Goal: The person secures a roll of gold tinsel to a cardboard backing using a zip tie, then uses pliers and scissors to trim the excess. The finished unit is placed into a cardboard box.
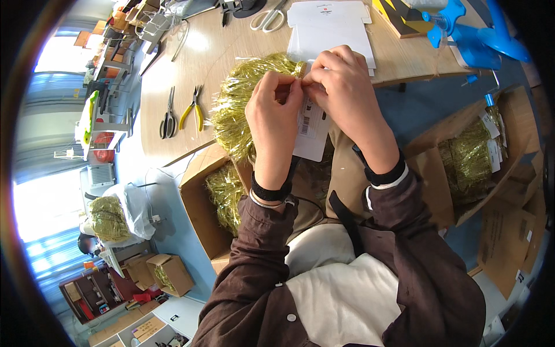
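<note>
A bundle of gold tinsel (245,93) lies at the table's edge, beside and partly behind my left hand (275,102). My right hand (340,84) meets it at the fingertips, near the bundle's bound end. Both hands pinch something small there, too hidden to name. A white card with a barcode (313,134) hangs below the fingers, between the hands. Left of the tinsel, yellow-handled pliers (192,110) and black-handled scissors (168,119) lie on the wooden table (208,47). Flat white cards (331,30) are stacked behind my hands.
White-handled scissors (268,19) lie at the table's back. A blue tape dispenser (481,41) stands at right. Open cardboard boxes with gold tinsel flank my legs, one at left (197,208) and one at right (431,184). Another person (86,243) is far left.
</note>
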Demonstrator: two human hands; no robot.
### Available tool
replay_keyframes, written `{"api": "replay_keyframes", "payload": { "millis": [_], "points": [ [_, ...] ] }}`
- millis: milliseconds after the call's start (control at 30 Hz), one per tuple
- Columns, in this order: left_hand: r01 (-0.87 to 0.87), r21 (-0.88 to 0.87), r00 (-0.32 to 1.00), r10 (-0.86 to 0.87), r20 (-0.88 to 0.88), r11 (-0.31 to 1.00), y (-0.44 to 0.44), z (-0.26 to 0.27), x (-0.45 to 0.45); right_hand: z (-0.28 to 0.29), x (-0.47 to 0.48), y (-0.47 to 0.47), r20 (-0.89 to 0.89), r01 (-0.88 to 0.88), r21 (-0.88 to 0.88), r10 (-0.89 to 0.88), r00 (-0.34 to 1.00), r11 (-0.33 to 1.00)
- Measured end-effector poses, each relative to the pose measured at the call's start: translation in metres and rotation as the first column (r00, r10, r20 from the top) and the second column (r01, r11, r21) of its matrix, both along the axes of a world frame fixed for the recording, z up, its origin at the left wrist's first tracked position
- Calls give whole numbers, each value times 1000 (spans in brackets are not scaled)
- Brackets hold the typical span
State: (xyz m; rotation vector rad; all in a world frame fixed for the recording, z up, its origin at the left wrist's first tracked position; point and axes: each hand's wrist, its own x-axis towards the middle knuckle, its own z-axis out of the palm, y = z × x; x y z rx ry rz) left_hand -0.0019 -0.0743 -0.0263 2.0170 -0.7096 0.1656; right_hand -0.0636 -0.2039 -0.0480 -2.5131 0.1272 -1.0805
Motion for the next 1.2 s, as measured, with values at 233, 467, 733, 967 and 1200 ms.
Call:
{"api": "replay_keyframes", "payload": {
  "millis": [233,467,733,967,1200],
  "points": [
    [-6,13,999,6,-32,1000,-1,1,1,-2,3,1,-49,-37,95,42,998,995],
    [-3,27,999,4,-45,1000,-1,3,1,-10,2,3,-26,-97,279,108,994,955],
    [-8,2,994,8,-112,1000,0,6,-4,-3,-1,3,78,-145,415,123,989,898],
    [-15,-8,993,14,-120,1000,-1,3,-2,17,-9,-11,171,-237,497,174,970,834],
    [12,22,999,-11,-47,1000,-2,7,-2,12,0,-6,142,-325,722,329,934,611]
  ]
}}
